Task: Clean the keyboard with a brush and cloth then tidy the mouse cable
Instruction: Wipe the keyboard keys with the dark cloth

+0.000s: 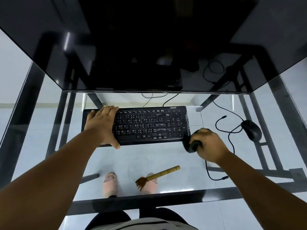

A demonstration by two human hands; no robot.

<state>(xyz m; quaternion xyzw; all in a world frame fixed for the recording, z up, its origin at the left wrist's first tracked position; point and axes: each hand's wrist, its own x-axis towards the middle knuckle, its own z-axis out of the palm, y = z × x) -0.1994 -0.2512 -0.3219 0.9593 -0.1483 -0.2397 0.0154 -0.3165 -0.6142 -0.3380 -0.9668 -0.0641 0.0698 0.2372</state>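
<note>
A black keyboard (149, 125) lies on the glass desk (166, 156) below the monitor. My left hand (103, 125) lies flat over the keyboard's left end, its thumb hooked on the front edge. My right hand (209, 145) grips a bunched dark cloth (189, 145) at the keyboard's front right corner. A wooden brush (157, 176) with brown bristles lies on the glass near the front edge, untouched. The black mouse (251, 130) sits to the right, and its cable (230, 135) loops loosely across the glass.
A large dark monitor (149, 47) fills the upper view and overhangs the back of the desk. More cables (166, 98) trail behind the keyboard. Through the glass I see the desk's dark metal frame (132, 201), my feet in sandals and a tiled floor.
</note>
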